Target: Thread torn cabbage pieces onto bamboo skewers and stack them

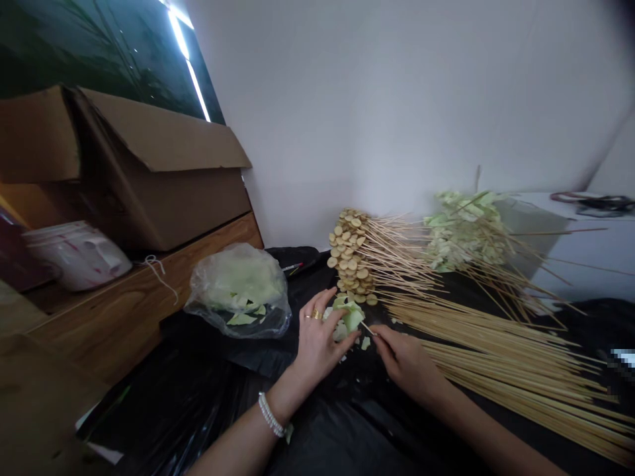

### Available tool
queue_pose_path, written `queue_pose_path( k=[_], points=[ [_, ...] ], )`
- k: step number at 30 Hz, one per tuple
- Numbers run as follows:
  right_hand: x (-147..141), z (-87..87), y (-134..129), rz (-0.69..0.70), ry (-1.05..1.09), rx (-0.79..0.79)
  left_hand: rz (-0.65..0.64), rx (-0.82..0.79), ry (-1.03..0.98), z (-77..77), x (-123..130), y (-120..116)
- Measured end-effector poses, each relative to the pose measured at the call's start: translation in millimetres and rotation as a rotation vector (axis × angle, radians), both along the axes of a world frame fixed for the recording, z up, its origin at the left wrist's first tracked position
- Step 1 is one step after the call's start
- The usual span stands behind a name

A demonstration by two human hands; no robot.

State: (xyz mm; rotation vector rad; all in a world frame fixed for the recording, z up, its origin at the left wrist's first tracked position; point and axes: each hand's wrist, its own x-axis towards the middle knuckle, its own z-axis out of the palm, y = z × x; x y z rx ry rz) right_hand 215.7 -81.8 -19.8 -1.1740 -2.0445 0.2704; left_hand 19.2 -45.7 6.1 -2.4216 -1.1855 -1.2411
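My left hand (pixel 322 334), with rings and a beaded bracelet, grips pale green cabbage leaf pieces (pixel 353 316) between thumb and fingers. Facing it, my right hand (pixel 404 357) is closed around a thin wooden skewer (pixel 368 328), whose end meets the cabbage. Whether the tip has pierced the leaf I cannot make out. Just beyond my hands is a stack of skewers tipped with round tan slices (pixel 348 254), perhaps potato. Loose bare skewers (pixel 496 357) lie in a long bundle beside my right forearm. Small leaf scraps (pixel 366 343) are scattered below the cabbage.
A clear plastic bag (pixel 238 291) with cabbage leaves sits to the left. Skewers loaded with cabbage (pixel 466 231) are piled at the back right. Black plastic sheeting (pixel 347 423) covers the work surface. An open cardboard box (pixel 169 198) and a white tub (pixel 77 254) stand at the left.
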Motion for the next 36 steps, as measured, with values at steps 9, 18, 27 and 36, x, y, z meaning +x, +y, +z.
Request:
queue_pose_path(
  k=[9, 18, 27, 36],
  points=[
    [-0.1, -1.5, 0.5, -0.003, 0.016, -0.018, -0.163, 0.019, 0.023, -0.9, 3.5, -4.8],
    [4.1, -2.1, 4.1, -0.085, 0.095, 0.002, 0.064, -0.065, -0.209, -4.9, -4.2, 10.8],
    [2.0, -1.4, 2.6, -0.062, 0.078, -0.001, 0.053, -0.077, -0.225, -12.0, -4.6, 17.2],
    [1.5, -4.4, 3.2, -0.038, 0.060, -0.005, -0.063, -0.068, -0.171, -15.4, -2.8, 14.4]
  ],
)
